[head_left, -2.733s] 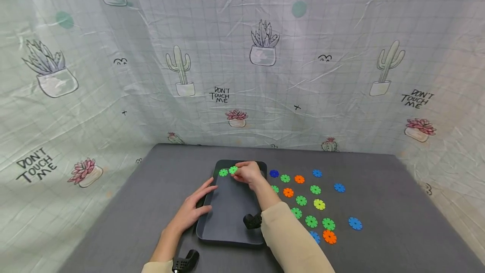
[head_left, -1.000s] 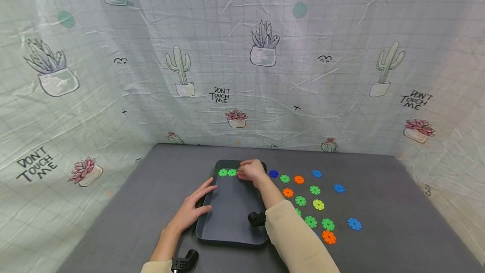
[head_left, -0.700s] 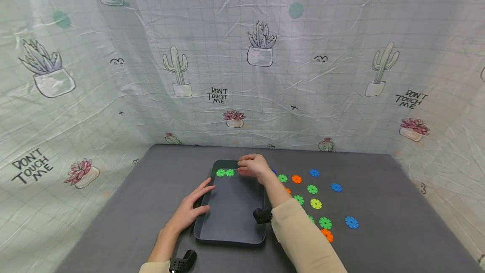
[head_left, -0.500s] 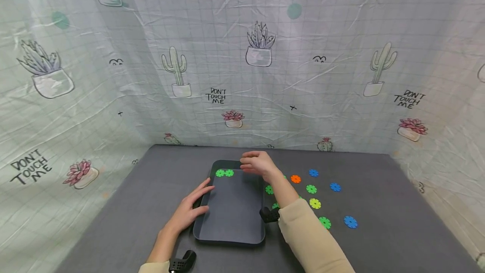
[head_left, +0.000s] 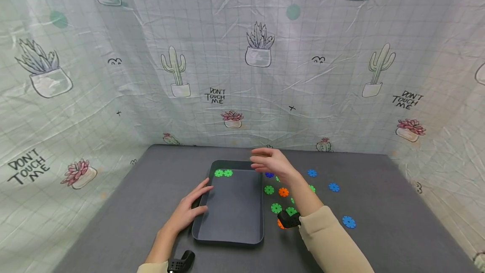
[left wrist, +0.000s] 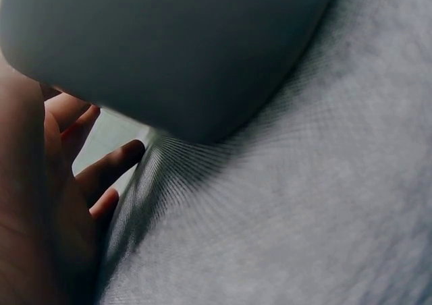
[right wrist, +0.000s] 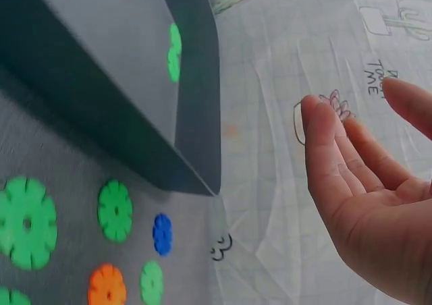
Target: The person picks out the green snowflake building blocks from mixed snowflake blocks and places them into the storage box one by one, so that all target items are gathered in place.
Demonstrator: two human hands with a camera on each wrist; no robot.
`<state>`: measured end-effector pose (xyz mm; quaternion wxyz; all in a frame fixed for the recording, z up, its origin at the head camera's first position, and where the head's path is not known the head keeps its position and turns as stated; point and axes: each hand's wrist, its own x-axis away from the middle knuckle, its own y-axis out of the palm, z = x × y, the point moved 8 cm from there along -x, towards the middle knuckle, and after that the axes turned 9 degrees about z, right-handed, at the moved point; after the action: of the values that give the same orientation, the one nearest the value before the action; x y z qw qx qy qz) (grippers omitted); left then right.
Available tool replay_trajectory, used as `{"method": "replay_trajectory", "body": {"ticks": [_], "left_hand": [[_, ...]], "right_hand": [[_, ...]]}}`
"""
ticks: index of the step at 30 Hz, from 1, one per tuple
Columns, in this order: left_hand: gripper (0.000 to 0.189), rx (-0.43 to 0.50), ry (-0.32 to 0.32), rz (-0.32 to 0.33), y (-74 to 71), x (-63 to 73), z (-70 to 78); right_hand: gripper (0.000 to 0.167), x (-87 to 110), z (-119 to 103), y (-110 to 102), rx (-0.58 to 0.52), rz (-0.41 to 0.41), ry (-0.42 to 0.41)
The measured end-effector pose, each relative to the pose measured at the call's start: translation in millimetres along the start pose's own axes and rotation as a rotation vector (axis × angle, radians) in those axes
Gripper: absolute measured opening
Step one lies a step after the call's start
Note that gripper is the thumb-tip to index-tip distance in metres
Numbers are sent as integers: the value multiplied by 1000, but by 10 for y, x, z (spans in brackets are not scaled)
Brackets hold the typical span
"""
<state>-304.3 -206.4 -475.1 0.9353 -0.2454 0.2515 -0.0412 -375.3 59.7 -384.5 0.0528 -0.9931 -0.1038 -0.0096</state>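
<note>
A dark grey tray [head_left: 235, 205] lies on the table, and two green notched discs [head_left: 223, 173] sit side by side in its far left corner. My left hand [head_left: 187, 210] rests along the tray's left rim with its fingers spread; in the left wrist view the tray's corner [left wrist: 182, 62] covers part of that hand. Raised over the tray's far right corner is my right hand [head_left: 274, 163], its fingers loosely bent with nothing between them. The right wrist view shows that hand [right wrist: 371, 190] with thumb apart from fingers, beside the tray wall [right wrist: 128, 102].
Right of the tray, several notched discs are scattered: a green disc [head_left: 276, 208], an orange disc [head_left: 283, 192], a dark blue disc [head_left: 269, 175] and a light blue disc [head_left: 349, 222] among them. My right forearm hides some. A printed curtain [head_left: 242, 54] hangs behind the table.
My right hand set a second green disc beside the first in the tray, let go, then rose and moved right. My left hand kept its place on the rim.
</note>
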Motion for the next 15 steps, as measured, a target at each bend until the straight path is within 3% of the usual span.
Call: {"method": "replay_trajectory", "body": {"ticks": [8, 15], "left_hand": [[55, -31, 44, 0, -17, -14, 22], [54, -3, 24, -4, -15, 3, 15]], "right_hand": [[52, 188, 9, -199, 47, -33, -17], [53, 361, 204, -415, 70, -42, -32]]}}
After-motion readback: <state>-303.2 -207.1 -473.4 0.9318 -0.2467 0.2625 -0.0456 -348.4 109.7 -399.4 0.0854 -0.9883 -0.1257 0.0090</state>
